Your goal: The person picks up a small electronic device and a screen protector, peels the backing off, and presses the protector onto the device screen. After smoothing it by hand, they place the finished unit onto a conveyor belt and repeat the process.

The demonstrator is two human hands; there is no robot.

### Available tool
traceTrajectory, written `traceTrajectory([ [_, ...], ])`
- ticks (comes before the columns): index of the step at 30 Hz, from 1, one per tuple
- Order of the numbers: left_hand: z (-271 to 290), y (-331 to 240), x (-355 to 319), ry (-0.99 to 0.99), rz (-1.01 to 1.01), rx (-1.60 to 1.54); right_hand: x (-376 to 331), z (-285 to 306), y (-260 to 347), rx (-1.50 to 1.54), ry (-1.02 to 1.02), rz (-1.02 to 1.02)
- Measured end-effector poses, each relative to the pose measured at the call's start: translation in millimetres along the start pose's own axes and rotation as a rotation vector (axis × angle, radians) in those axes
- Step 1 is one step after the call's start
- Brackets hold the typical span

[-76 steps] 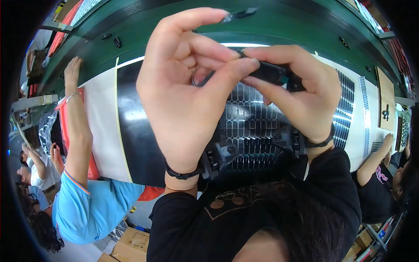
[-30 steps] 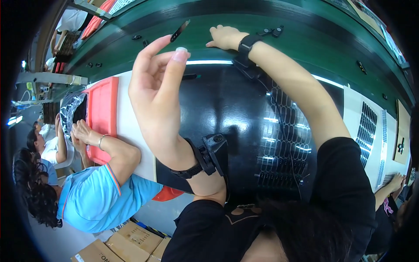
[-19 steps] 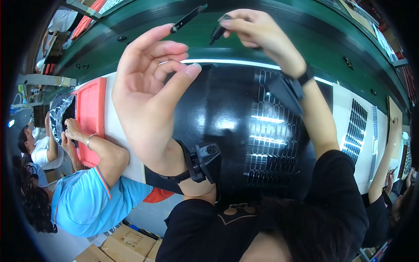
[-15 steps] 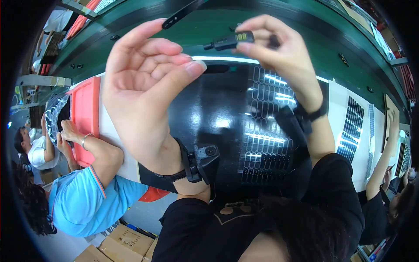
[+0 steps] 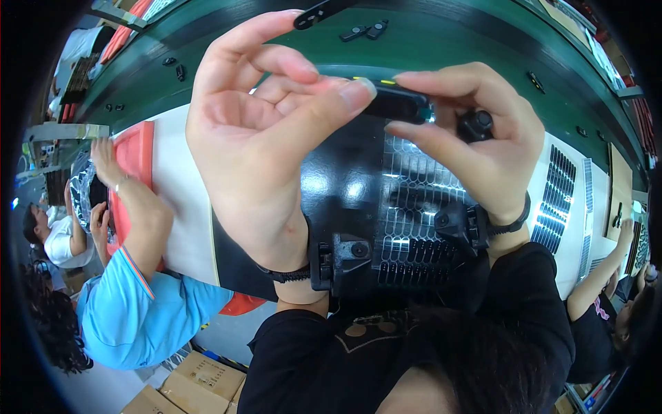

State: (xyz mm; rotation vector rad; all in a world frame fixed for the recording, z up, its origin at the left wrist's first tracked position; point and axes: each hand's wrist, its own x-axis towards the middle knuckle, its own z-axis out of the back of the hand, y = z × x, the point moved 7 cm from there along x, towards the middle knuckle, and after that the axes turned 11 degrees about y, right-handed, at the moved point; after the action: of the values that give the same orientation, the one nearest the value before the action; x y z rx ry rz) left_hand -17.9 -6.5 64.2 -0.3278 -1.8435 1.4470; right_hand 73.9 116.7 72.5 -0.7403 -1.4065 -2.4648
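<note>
In front of me, both hands meet at a small black device (image 5: 396,103) with yellow marks along its upper edge. My left hand (image 5: 255,131) has its thumb and fingers pressed together at the device's left end. Its raised index fingertip touches a glossy black strip (image 5: 318,15) with small pale marks. My right hand (image 5: 489,131) grips the device's right end between thumb and index finger. A second black part with a round end (image 5: 476,125) is tucked inside the right hand's curled fingers. Where the left fingertips touch the device is partly hidden by the thumb.
Below my hands, a clear sheet of oval outlines (image 5: 420,186) lies on a black mat (image 5: 324,162). A green conveyor (image 5: 448,41) carries several small black devices (image 5: 365,30). Another sheet of black ovals (image 5: 556,196) is at right. A red tray (image 5: 141,145) and a co-worker in blue (image 5: 127,317) are left.
My left hand has moved right and the black strip with it. My right hand has lowered and turned the device, bringing it to the left thumb. The co-worker's arm at left has risen.
</note>
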Motion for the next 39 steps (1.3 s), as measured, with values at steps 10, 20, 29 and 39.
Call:
traceTrajectory([
  [10,-12,-3,2,0.053,-0.039,0.198,-3,3,6,-0.163,0.029,-0.018],
  [20,-24,28,8,0.291,0.185,-0.17,-6,9,0,-0.104,0.021,-0.01],
  [29,-29,23,6,0.201,0.105,0.104,-2,4,-26,0.079,0.039,-0.145],
  [39,20,31,11,-0.117,0.095,0.495,16,6,-112,-0.191,0.001,-0.281],
])
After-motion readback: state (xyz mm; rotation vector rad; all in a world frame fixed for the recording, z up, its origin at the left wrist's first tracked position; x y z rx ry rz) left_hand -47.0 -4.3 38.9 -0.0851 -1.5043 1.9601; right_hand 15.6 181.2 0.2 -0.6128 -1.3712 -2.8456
